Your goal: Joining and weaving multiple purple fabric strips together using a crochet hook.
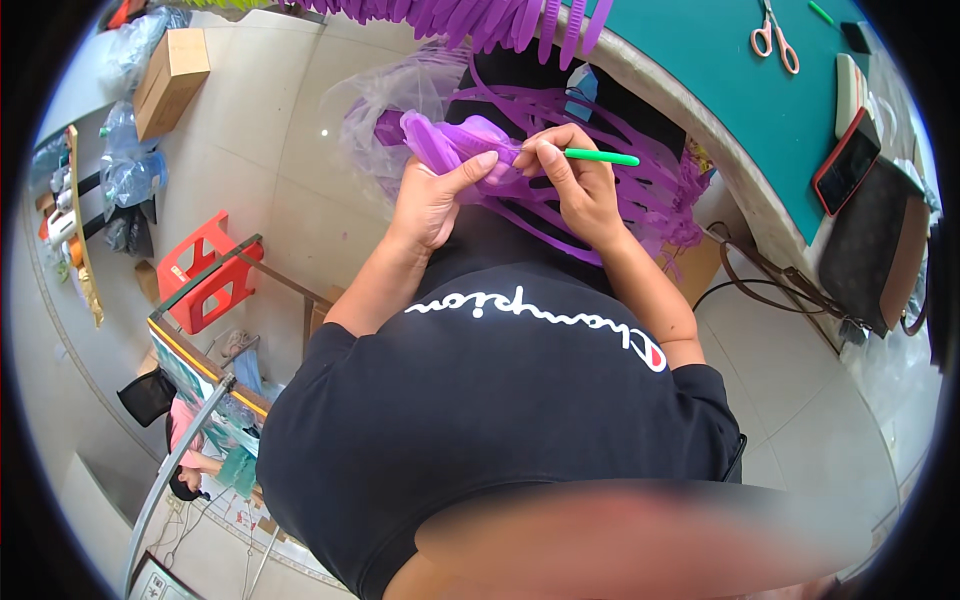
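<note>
Bundle of flat purple plastic strips (455,145), over lap, gripped in left hand (432,200) with thumb across top; slim green stick tool (600,157) pinched in right hand (580,185) just beside; teal-topped table (740,90) beyond, pink-handled scissors (775,35) thereon.

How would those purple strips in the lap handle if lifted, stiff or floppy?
Probably floppy: the purple strips droop and curl over the lap instead of holding straight. Likely light, as they are thin and ribbon-like. The left hand pinches a bunch while the right hand holds a green tool; loose ends may tangle.
</note>
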A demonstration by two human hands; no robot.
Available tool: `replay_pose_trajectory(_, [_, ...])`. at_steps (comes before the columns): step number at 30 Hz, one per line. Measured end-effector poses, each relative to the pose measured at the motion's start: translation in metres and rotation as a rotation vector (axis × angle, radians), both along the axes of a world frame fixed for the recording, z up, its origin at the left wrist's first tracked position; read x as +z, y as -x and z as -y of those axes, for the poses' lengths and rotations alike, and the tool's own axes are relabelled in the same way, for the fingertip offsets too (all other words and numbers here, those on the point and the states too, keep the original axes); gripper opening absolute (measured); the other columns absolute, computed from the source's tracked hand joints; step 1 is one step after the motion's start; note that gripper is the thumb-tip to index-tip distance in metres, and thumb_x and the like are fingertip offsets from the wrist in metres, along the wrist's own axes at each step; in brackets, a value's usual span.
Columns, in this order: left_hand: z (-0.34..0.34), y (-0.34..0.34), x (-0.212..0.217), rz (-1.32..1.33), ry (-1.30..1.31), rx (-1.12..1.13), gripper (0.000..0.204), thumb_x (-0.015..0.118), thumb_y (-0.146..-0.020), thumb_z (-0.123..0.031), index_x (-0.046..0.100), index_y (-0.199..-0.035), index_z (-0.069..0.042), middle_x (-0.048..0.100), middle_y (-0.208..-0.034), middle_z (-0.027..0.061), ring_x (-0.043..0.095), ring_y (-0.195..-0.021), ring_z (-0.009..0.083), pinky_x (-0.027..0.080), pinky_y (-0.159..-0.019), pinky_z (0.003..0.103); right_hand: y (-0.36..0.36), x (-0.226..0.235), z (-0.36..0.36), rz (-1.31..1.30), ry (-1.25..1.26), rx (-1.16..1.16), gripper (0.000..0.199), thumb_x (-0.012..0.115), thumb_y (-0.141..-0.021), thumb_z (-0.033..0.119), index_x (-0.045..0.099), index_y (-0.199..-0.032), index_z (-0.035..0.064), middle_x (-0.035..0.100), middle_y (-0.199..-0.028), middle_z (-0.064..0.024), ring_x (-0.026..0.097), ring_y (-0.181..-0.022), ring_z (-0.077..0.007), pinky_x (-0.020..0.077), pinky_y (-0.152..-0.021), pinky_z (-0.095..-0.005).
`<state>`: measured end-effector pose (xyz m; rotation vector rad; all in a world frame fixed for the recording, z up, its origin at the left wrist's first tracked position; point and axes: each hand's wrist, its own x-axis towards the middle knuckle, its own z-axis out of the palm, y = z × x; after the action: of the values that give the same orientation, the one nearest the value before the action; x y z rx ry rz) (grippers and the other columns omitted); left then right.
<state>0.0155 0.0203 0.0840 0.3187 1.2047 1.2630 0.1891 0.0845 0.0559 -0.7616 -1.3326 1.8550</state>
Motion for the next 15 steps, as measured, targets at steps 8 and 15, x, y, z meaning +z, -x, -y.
replay_pose_trajectory(8, [0.009,0.013,-0.001,0.017,0.113,-0.134,0.02,0.076,-0.08,-0.007,0.064,-0.095,-0.002,0.067,-0.085,0.0063,0.063,-0.076,0.0126,0.049,-0.069,0.026,0.003,-0.007,-0.025,0.348,-0.62,-0.17,0.007,0.059,-0.088,-0.004,0.063,-0.094,-0.0025,0.066,-0.086,-0.0103,0.066,-0.08,-0.0184,0.053,-0.072,-0.0288])
replay_pose_trajectory(15, [0.02,0.023,0.006,-0.067,0.101,-0.847,0.019,0.079,-0.076,-0.011,0.067,-0.086,0.001,0.066,-0.076,0.0023,0.059,-0.068,0.0088,0.047,-0.063,0.026,0.029,-0.034,-0.063,0.349,-0.59,-0.129,0.012,0.058,-0.091,0.002,0.066,-0.099,-0.0016,0.071,-0.083,-0.0104,0.07,-0.078,-0.016,0.0547,-0.071,-0.0269])
